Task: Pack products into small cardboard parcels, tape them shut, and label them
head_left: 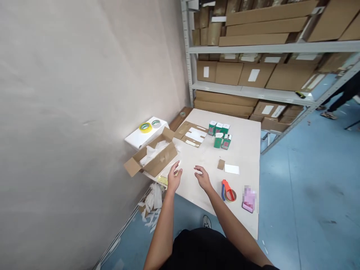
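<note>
Above the near part of the white table (194,180), my left hand (174,178) is held up with its fingers apart and nothing in it. My right hand (203,178) faces it across a gap, fingers curved and apart, also holding nothing. Nearest to the left hand is an open cardboard box (163,159) with white paper (153,152) inside. A tape dispenser (227,190) lies to the right of my right hand. Beyond the hands stand several small green-and-white boxes (218,141) and a flattened piece of cardboard (184,131).
Tape rolls (145,128) sit on a white box (136,139) by the wall. A phone (249,198), a white card (232,169) and a cardboard scrap (221,164) lie at right. Shelving (242,90) with cartons stands behind. Paper scraps (154,197) litter the floor. A person's legs (341,92) show far right.
</note>
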Demonstrator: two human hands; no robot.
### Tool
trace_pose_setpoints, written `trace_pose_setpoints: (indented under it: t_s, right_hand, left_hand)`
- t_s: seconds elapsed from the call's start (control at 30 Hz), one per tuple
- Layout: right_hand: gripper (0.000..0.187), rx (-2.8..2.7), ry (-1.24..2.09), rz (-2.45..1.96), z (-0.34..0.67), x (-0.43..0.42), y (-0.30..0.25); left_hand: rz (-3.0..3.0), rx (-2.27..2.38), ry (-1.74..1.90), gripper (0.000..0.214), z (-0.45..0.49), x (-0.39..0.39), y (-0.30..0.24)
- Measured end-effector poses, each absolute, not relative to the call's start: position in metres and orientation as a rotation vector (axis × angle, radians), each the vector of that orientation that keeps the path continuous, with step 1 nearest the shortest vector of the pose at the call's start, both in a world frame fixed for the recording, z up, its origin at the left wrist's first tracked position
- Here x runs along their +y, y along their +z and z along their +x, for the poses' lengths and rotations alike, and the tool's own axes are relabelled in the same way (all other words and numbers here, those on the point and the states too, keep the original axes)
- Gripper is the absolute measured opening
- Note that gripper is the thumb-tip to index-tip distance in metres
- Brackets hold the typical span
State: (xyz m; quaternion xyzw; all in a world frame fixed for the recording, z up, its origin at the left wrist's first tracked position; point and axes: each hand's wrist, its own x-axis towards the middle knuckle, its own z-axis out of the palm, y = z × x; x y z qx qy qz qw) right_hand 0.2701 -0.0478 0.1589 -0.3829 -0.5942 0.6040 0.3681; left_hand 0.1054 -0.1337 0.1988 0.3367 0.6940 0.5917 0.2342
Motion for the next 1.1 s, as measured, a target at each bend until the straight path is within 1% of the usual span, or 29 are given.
trace_pose_setpoints:
  t_s: [0.27, 0.5, 0.73, 0.9, 1.1]
  right_hand:
    - [0.039, -1.407, 1.434, -1.145, 0.28, 0.01, 0.139]
    - [0.047, -1.362, 1.293, -1.305, 0.241, 0.056, 0.127]
    - [0.057, -1.278, 1.111, -1.476, 0.212, 0.125, 0.122]
    - [0.061, -1.215, 1.027, -1.56, 0.217, 0.172, 0.109]
    - [0.071, -1.184, 1.05, -1.701, 0.237, 0.231, 0.085]
  left_hand:
    - [1.051, 1.755, 1.458, 0.048, 0.1, -0.062, 0.175]
    - [1.037, 1.585, 1.361, 0.05, 0.049, -0.006, 0.152]
    - [1.087, 1.405, 1.248, 0.05, 0.006, 0.074, 0.139]
    - [1.157, 1.29, 1.128, 0.052, 0.012, 0.135, 0.127]
    - [1.221, 1.23, 0.981, 0.06, 0.042, 0.193, 0.11]
